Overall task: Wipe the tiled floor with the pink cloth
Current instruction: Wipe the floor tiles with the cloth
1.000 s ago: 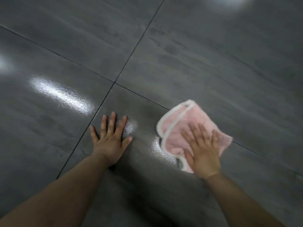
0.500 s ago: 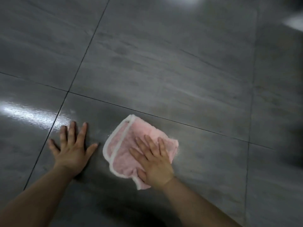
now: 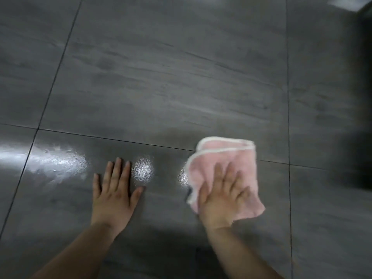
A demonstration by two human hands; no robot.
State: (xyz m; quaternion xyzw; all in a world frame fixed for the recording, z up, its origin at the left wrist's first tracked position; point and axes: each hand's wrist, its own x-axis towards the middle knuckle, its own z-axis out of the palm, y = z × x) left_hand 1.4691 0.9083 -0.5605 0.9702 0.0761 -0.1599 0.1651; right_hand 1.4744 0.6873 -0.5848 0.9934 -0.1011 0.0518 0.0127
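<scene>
The pink cloth (image 3: 227, 158), folded and edged in white, lies flat on the dark grey tiled floor (image 3: 161, 81) at the lower right of the head view. My right hand (image 3: 221, 198) presses down on its near half with the fingers spread. My left hand (image 3: 114, 194) rests flat on the tile to the left of the cloth, palm down, fingers apart, holding nothing. A hand's width of bare tile separates the two hands. The cloth straddles a grout line.
Thin dark grout lines (image 3: 288, 117) cross the floor. Bright glossy reflections (image 3: 54, 162) show on the tile left of my left hand and between the hands. A blurred dark object (image 3: 362, 97) stands along the right edge.
My right hand has slid the cloth to the right, away from my left hand. The view has shifted, so the left hand now sits nearer the middle.
</scene>
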